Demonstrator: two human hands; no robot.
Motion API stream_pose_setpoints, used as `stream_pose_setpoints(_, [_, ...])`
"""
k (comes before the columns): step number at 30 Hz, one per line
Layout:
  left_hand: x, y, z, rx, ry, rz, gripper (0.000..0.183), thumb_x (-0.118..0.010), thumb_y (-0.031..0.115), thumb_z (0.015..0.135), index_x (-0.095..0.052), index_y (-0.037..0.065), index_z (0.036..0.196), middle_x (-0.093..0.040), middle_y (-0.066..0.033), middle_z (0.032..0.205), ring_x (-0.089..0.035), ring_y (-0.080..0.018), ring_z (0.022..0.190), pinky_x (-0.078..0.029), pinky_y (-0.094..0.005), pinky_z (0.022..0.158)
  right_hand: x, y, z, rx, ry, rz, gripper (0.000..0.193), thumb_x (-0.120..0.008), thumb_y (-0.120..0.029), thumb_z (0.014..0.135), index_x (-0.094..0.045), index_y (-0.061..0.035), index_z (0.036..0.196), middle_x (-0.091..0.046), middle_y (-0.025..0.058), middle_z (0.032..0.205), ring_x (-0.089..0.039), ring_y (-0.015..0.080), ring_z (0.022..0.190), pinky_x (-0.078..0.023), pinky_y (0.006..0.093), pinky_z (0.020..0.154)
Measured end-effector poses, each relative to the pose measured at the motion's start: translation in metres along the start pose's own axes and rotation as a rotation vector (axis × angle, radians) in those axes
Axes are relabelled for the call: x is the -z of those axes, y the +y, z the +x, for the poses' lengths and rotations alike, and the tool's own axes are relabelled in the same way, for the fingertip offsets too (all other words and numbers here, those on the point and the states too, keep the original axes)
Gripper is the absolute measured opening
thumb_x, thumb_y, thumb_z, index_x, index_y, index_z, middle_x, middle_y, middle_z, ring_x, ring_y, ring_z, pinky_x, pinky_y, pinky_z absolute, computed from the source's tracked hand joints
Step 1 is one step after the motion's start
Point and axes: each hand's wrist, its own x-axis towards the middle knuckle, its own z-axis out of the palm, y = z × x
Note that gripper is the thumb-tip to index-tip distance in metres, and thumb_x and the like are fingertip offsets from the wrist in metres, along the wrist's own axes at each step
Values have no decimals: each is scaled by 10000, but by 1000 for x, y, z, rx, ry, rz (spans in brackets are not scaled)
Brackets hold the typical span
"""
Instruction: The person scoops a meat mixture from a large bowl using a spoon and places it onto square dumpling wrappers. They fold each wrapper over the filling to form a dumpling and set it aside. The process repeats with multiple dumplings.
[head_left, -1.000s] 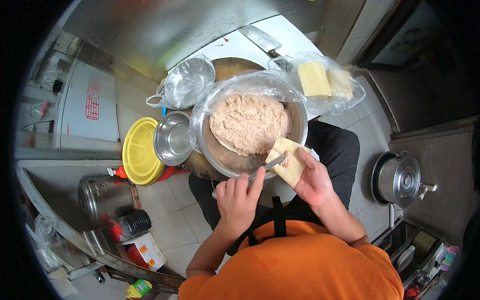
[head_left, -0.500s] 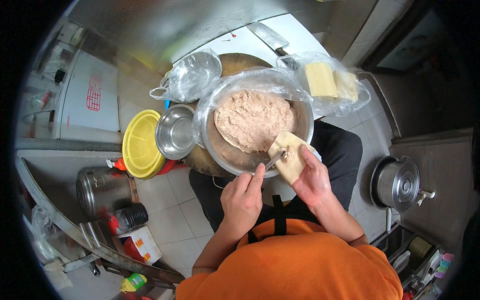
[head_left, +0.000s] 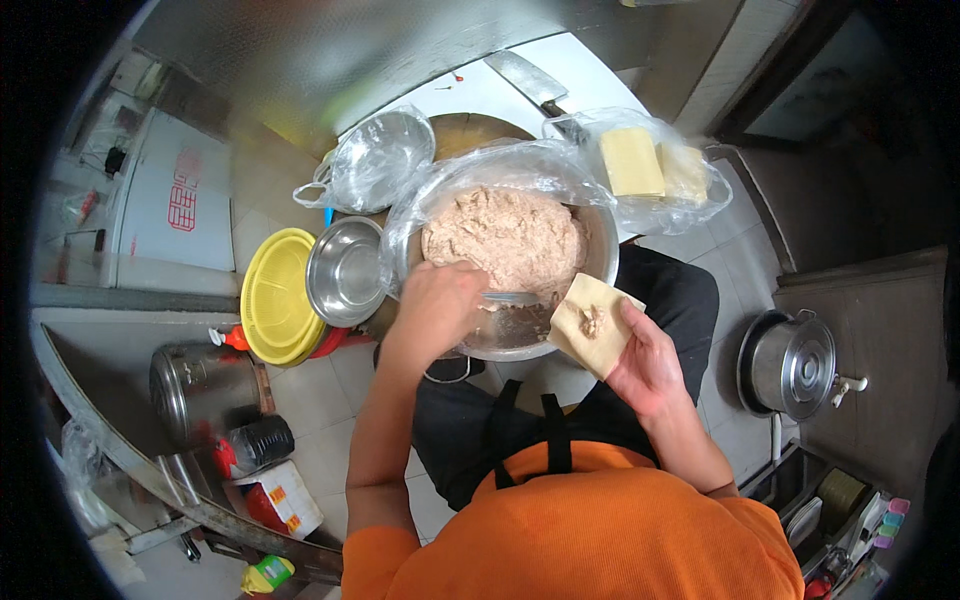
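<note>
The scene is looked down upon from the wearer's head, through the left of two side-by-side fisheye cameras. The orange shirt (head_left: 580,525) is caught closest, along the lower edge; the left hand (head_left: 440,303), right hand (head_left: 648,370) and metal basin (head_left: 603,245) are seen near, around the middle, while the floor (head_left: 345,440) is shown farther off and straight edges are bent toward the dark, rounded rim

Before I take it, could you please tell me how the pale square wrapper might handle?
The wrapper may bend easily, as it looks thin, though its far edge reaches past the right hand without obvious drooping. It's probably light, bearing only a small dab of filling. That dab might smear or slip if jostled, since the wrapper lies open.
</note>
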Motion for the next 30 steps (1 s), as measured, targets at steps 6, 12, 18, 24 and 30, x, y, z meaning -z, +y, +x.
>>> stream_pose_setpoints(6, [21, 23, -40, 164, 336, 9, 84, -616, 142, 864, -640, 75, 818, -624, -93, 797, -598, -319, 698, -448, -429, 646, -1, -7, -4, 24, 50, -31, 416, -469, -240, 1040, -457, 4, 1377, -572, 161, 1349, -578, 287, 1238, -467, 445, 1073])
stream_pose_setpoints(12, [-13, 82, -61, 83, 562, -136, 171, -740, 51, 776, -703, 66, 942, -601, -47, 763, -564, -248, 590, -452, -343, 550, -9, 6, 6, 0, -20, -25, 370, -471, -209, 1041, -505, 24, 1326, -608, 153, 1290, -605, 263, 1195, -499, 428, 1041])
stream_pose_setpoints(18, [-30, 85, -58, 59, 552, -22, 166, -709, 44, 803, -699, 59, 967, -579, -43, 759, -568, -228, 616, -429, -327, 554, -7, 10, 5, 8, 0, -64, 345, -476, -201, 1038, -521, 24, 1295, -621, 143, 1257, -622, 255, 1167, -512, 425, 1023])
stream_pose_setpoints(24, [-29, 44, -39, 119, 539, -27, 31, -657, 87, 852, -675, 63, 852, -595, -79, 744, -583, -287, 646, -410, -374, 568, 8, 6, 3, 15, 52, -57, 370, -487, -221, 1034, -497, 18, 1315, -605, 148, 1282, -617, 269, 1177, -513, 438, 1021])
stream_pose_setpoints(30, [-20, 16, -3, -40, 100, 142, 52, -635, 119, 845, -626, 86, 806, -631, -91, 830, -612, -295, 782, -420, -418, 722, 12, -3, -3, 16, 51, -83, 393, -477, -244, 1039, -486, 19, 1331, -584, 156, 1313, -616, 278, 1177, -509, 443, 1027])
